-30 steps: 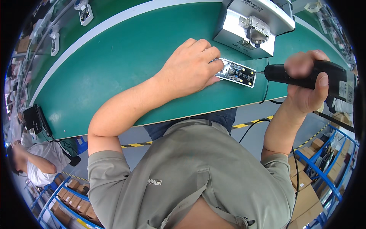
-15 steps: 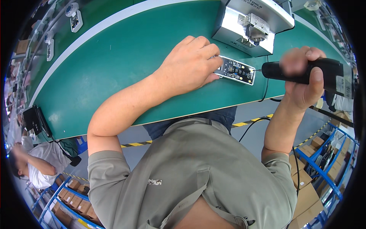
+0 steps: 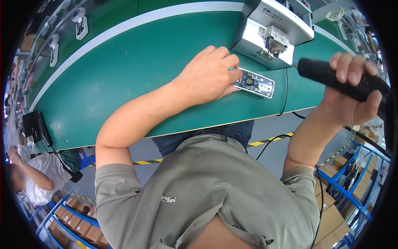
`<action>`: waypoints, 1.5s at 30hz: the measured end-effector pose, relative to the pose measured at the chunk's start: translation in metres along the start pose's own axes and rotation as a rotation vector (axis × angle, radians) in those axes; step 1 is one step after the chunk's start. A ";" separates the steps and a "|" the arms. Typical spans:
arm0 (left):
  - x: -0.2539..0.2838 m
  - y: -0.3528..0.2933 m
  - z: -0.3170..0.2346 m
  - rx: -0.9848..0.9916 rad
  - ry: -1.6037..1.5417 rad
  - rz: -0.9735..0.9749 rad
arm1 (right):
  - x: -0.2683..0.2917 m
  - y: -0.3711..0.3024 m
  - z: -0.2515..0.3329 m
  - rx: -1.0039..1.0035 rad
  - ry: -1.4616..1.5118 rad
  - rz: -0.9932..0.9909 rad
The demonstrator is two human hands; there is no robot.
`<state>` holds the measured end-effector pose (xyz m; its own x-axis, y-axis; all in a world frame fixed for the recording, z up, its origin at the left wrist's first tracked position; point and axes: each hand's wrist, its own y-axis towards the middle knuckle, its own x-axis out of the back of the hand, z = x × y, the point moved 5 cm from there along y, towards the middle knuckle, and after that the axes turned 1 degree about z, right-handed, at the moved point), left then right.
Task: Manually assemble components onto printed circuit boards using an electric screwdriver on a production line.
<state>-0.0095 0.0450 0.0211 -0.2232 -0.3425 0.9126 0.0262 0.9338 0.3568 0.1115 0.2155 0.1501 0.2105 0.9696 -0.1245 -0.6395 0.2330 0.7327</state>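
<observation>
My left hand [image 3: 210,74] lies on the green bench [image 3: 137,70], its fingers pressing down on the near end of a long silver device [image 3: 256,83] with an exposed circuit board. In my right hand [image 3: 346,89] is a black electric screwdriver [image 3: 331,75], gripped around its body and held in the air at the right. The screwdriver's tip points left, toward a grey metal machine [image 3: 269,31] standing just behind the device.
A black cable [image 3: 286,93] runs from the machine over the bench's front edge. White parts [image 3: 79,25] lie along the far left of the bench. A seated person in white [image 3: 37,176] is at lower left. Blue racks with cardboard boxes [image 3: 331,207] stand at floor level.
My right hand has lifted the screwdriver up and slightly toward the machine. My left hand has stayed on the device.
</observation>
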 end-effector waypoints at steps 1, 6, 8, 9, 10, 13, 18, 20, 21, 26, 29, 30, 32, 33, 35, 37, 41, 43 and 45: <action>0.000 0.000 0.000 0.000 0.003 0.006 | -0.003 0.006 0.001 0.057 0.004 0.025; -0.001 0.001 -0.001 -0.021 -0.014 -0.033 | -0.004 0.011 -0.030 0.100 -0.096 0.092; 0.000 0.000 -0.001 -0.013 -0.008 -0.032 | -0.003 0.014 -0.034 0.061 -0.083 0.110; 0.000 0.000 0.000 -0.012 -0.005 -0.030 | -0.001 0.014 -0.036 0.023 -0.076 0.123; 0.001 0.000 0.000 -0.012 -0.004 -0.026 | 0.000 0.014 -0.038 -0.016 -0.070 0.134; 0.000 0.001 0.002 -0.016 -0.005 -0.028 | -0.009 0.009 -0.040 -0.078 -0.021 0.114; -0.003 0.000 0.002 -0.018 -0.010 -0.035 | -0.035 -0.014 -0.045 -0.156 0.122 0.016; -0.003 -0.001 0.003 -0.013 -0.007 -0.031 | -0.040 -0.021 -0.051 -0.172 0.141 0.017; -0.003 -0.002 0.003 -0.010 -0.005 -0.029 | -0.041 -0.023 -0.054 -0.179 0.152 0.017; -0.003 0.001 0.002 -0.009 -0.023 -0.028 | -0.042 -0.029 -0.058 -0.188 0.127 0.021; -0.003 0.001 0.002 -0.004 -0.030 -0.024 | -0.039 -0.033 -0.060 -0.211 0.116 0.063; -0.003 0.001 0.003 -0.003 -0.033 -0.023 | -0.039 -0.034 -0.061 -0.221 0.108 0.084; -0.004 0.001 0.003 0.001 -0.039 -0.021 | -0.040 -0.035 -0.064 -0.235 0.103 0.105; -0.003 0.001 0.004 0.001 -0.039 -0.020 | -0.042 -0.034 -0.064 -0.230 0.097 0.123; -0.003 0.002 0.004 0.001 -0.040 -0.018 | -0.046 -0.033 -0.064 -0.219 0.084 0.160; -0.004 0.002 0.004 0.001 -0.041 -0.017 | -0.048 -0.033 -0.065 -0.214 0.077 0.177; -0.005 0.004 0.004 0.006 -0.030 0.010 | -0.048 -0.036 -0.064 -0.199 0.073 0.206; -0.005 0.003 0.003 0.003 -0.020 0.004 | -0.047 -0.037 -0.063 -0.201 0.066 0.195; -0.006 0.001 0.003 0.001 -0.001 -0.007 | -0.046 -0.038 -0.061 -0.208 0.055 0.173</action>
<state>-0.0107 0.0486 0.0160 -0.2240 -0.3487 0.9101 0.0239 0.9315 0.3628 0.0808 0.1664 0.0874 0.0479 0.9976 -0.0501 -0.8019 0.0683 0.5935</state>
